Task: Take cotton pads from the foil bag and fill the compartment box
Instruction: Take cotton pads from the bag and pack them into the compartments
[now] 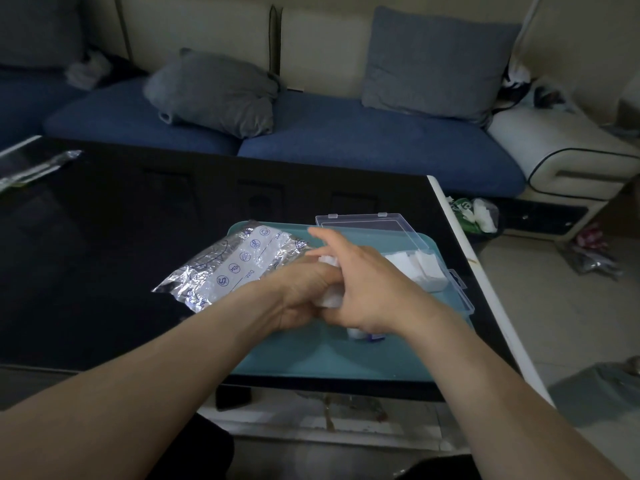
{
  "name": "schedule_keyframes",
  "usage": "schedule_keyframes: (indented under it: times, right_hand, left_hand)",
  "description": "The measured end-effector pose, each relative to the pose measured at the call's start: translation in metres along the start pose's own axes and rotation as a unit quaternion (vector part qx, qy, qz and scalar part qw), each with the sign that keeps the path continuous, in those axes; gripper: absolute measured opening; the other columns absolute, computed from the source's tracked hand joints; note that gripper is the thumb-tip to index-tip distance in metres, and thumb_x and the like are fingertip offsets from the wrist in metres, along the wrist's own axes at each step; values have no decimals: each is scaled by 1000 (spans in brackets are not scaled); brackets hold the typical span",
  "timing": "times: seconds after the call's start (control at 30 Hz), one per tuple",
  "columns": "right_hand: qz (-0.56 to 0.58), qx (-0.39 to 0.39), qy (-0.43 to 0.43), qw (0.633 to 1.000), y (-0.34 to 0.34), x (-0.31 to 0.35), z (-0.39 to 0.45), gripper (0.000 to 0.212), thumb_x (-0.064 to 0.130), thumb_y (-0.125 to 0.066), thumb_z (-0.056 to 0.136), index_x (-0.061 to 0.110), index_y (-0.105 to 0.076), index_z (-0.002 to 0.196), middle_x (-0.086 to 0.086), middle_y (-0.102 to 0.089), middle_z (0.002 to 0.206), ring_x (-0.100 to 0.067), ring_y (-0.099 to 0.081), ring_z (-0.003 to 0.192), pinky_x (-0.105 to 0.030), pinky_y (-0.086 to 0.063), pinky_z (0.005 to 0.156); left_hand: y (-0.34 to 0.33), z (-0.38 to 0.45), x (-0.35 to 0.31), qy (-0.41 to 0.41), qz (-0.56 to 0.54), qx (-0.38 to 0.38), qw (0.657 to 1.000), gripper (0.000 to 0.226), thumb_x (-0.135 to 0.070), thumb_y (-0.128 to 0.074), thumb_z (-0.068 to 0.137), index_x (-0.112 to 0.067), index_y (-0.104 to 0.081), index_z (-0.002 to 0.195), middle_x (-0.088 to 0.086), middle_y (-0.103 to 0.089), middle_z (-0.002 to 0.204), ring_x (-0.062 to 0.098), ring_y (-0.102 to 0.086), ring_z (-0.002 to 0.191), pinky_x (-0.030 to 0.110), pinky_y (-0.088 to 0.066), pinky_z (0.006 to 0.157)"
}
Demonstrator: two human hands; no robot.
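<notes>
Two hands are meeting over a teal tray (311, 358) lying on a black table (104, 254). A foil bag (235, 265) is lying across the tray's left edge, and a clear compartment box (429, 271) is sitting open at its right with white pads inside. The left hand (304, 296) and right hand (367, 285) are together gripping a bunch of cotton pads (330, 296).
</notes>
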State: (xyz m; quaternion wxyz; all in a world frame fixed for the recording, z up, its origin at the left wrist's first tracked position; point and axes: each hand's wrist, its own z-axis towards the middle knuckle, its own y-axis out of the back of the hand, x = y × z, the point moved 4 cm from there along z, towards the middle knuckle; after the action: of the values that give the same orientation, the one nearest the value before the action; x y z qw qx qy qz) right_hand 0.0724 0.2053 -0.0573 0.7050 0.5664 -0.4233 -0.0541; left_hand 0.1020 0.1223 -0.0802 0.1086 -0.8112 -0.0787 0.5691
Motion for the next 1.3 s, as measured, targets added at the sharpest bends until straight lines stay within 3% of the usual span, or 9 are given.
schedule_keyframes:
  times: [0.07,0.13,0.27,0.47,0.53,0.67,1.03,1.17,1.3]
  right_hand:
    - [-31,12,-13,999,1,0,-1,112,24,-85,72,32,-14,158,9,-41,155,-15,-42,136,-20,-35,103]
    - [-73,3,-31,997,2,1,-1,98,31,-86,70,27,-32,152,5,-43,148,-19,-48,131,-28,-42,103]
    - [-87,-9,-33,996,0,0,-1,73,21,-87,62,25,-57,129,9,-48,129,-16,-59,108,-21,-48,70]
    - [7,32,-44,998,6,-2,-7,103,27,-92,65,29,-35,150,8,-54,138,-11,-55,120,-22,-44,95]
    - [111,42,-58,991,15,-12,-10,84,11,-88,71,21,-48,144,5,-62,133,-11,-62,116,-28,-51,99]
    - [248,46,-81,964,28,-27,-18,46,-11,-78,75,17,-72,111,8,-76,100,-11,-71,95,-21,-57,78]
    - [232,-21,-78,969,23,-49,-10,10,8,-72,91,16,-68,97,-4,-72,92,-16,-68,81,-41,-59,84]
    - [308,-176,-136,925,41,-81,-9,17,1,-68,92,18,-67,95,-14,-71,102,-22,-73,83,-42,-63,74]
    - [303,-87,-219,923,23,-94,-9,19,1,-65,95,15,-71,107,-17,-73,102,-23,-73,74,-39,-64,67]
  left_hand:
    - [1,1,-1,-5,-13,2,1000,21,9,-50,91,-9,-61,88,7,-65,68,15,-65,55,22,-51,49]
    - [3,1,0,-6,20,10,1000,16,5,-53,90,-8,-60,96,5,-64,67,13,-62,55,20,-49,49]
    - [-6,-5,7,30,172,91,980,21,6,-45,90,-1,-64,94,9,-69,72,15,-66,65,25,-52,61]
    - [3,5,6,-18,56,-25,998,17,8,-60,88,-7,-64,95,12,-65,79,21,-63,68,25,-50,53]
    - [6,5,5,-14,83,-35,996,16,7,-62,85,-8,-66,89,9,-65,77,17,-60,63,23,-46,48]
    - [10,7,7,-14,119,-21,993,10,10,-60,83,3,-61,89,16,-59,70,20,-54,57,24,-44,46]
    - [7,14,16,-34,284,20,958,19,-10,-80,61,-10,-70,78,17,-68,79,23,-62,73,40,-55,77]
    - [14,16,10,-33,376,-44,925,15,-4,-69,82,-9,-68,96,10,-69,72,21,-58,56,27,-51,53]
    - [21,19,15,31,453,-73,888,21,-7,-53,92,2,-71,89,14,-70,65,21,-52,44,18,-41,42]
